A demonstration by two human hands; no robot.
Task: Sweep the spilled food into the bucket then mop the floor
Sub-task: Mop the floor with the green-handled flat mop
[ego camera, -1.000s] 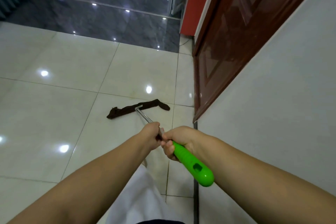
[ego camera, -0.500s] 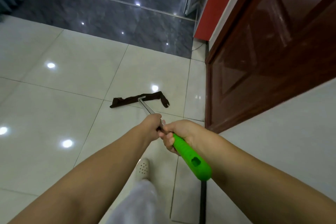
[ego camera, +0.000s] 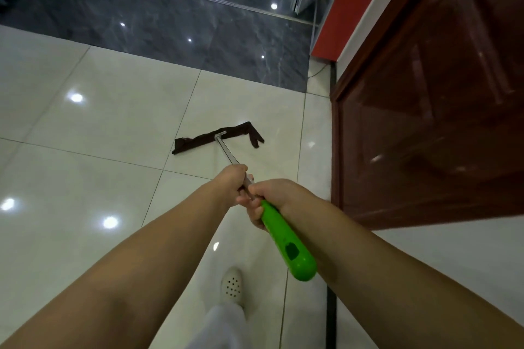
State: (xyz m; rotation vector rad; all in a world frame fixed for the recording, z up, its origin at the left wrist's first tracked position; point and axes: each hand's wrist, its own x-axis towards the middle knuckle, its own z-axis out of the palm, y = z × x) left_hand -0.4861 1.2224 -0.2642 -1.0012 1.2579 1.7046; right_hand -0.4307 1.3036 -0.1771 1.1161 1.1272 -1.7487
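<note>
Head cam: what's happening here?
A person is mopping. The left hand grips the mop's metal pole, and the right hand grips the green handle just behind it. The dark mop head lies flat on the pale floor tiles, near the wooden door. No bucket or spilled food is visible.

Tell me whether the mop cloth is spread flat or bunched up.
Bunched. The dark cloth lies on the white tile as a thin twisted strip across the end of the mop, its right tip curled back.
</note>
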